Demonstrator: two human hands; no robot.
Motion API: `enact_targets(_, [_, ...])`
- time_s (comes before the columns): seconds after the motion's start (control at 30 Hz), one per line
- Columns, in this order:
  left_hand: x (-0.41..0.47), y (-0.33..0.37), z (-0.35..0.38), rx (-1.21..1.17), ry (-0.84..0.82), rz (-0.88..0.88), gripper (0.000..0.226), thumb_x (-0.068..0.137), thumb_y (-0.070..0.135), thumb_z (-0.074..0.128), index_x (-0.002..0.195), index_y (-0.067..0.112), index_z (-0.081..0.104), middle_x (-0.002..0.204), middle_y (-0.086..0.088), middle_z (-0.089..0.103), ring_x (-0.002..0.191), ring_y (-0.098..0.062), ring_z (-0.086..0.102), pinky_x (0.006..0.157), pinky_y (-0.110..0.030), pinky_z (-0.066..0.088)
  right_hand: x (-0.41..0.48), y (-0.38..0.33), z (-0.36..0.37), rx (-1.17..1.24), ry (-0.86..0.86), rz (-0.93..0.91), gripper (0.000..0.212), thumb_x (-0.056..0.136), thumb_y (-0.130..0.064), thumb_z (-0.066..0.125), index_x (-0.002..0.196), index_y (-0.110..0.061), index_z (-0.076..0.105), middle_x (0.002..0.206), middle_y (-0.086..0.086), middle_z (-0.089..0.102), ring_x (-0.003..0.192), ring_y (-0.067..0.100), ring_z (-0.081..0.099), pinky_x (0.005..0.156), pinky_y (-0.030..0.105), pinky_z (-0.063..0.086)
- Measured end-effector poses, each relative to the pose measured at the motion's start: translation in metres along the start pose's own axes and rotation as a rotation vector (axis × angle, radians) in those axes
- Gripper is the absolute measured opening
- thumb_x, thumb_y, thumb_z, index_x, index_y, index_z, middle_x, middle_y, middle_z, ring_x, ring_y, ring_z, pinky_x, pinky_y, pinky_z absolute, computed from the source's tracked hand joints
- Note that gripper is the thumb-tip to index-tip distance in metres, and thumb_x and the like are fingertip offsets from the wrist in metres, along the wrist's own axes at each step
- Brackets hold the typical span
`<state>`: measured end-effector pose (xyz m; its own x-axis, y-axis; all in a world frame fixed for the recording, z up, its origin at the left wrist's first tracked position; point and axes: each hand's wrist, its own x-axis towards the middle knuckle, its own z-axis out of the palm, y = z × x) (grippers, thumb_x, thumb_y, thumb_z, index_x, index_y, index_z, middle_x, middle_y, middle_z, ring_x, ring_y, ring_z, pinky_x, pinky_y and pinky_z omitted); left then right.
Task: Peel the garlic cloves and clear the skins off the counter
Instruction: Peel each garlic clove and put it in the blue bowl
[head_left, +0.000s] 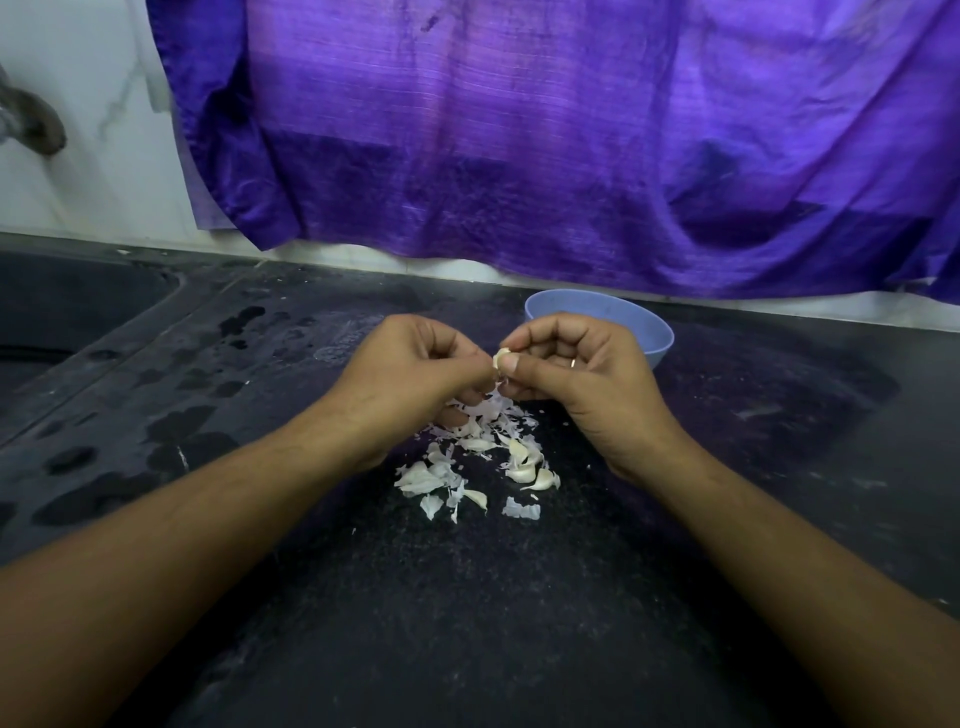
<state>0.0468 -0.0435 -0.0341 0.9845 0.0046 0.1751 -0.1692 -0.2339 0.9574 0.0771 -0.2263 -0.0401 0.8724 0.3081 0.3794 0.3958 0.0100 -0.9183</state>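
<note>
A garlic clove (500, 359) is pinched between the fingertips of both hands above the dark counter (467, 597). My right hand (576, 379) grips it with thumb and curled fingers, and a ring shows on one finger. My left hand (410, 369) pinches the clove's left side with curled fingers. Below the hands lies a pile of white garlic skins (457, 457), and among them a few unpeeled cloves (535, 470). A blue bowl (644, 327) stands just behind my right hand; what it holds is hidden.
A sink basin (67, 312) sinks into the counter at the left, with wet patches (176, 431) beside it. A purple cloth (519, 145) hangs over the white wall behind. A grey tap (31, 119) juts out at the upper left.
</note>
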Motion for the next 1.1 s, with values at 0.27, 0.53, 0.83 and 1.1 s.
enact_targets(0.27, [-0.003,0.003,0.004,-0.050,0.010,-0.069,0.014,0.086,0.010,0.071,0.074,0.004,0.072,0.069,-0.009,0.070,0.064,-0.016,0.063,0.068,-0.035,0.060,-0.002,0.003,0.004,0.074,-0.076,0.100,0.009,0.092,0.001,0.069,0.102,0.001,0.068,0.083,0.013,0.074,0.072,0.021,0.072,0.075,0.034,0.061])
enact_targets(0.53, [-0.007,0.006,0.001,0.180,0.060,0.044,0.029,0.064,0.042,0.072,0.062,0.013,0.070,0.063,-0.008,0.071,0.064,-0.032,0.070,0.073,-0.052,0.063,-0.002,0.001,0.004,0.146,-0.126,0.183,0.010,0.093,-0.001,0.066,0.103,0.002,0.067,0.084,0.016,0.072,0.071,0.021,0.071,0.073,0.033,0.062])
enact_targets(0.83, [-0.010,0.010,0.000,0.512,0.160,0.215,0.025,0.079,0.041,0.071,0.063,0.022,0.068,0.057,0.002,0.068,0.052,-0.008,0.059,0.055,-0.026,0.043,-0.002,0.001,0.004,0.223,-0.170,0.262,0.018,0.092,-0.008,0.067,0.107,0.001,0.065,0.089,0.019,0.072,0.076,0.025,0.073,0.081,0.042,0.064])
enact_targets(1.1, [-0.007,0.006,-0.001,0.493,0.135,0.251,0.024,0.083,0.039,0.072,0.065,0.022,0.069,0.057,0.006,0.067,0.048,-0.004,0.054,0.053,-0.024,0.041,-0.002,0.003,0.006,0.049,-0.056,0.078,0.014,0.094,-0.003,0.068,0.105,0.006,0.068,0.088,0.021,0.075,0.073,0.025,0.074,0.071,0.031,0.063])
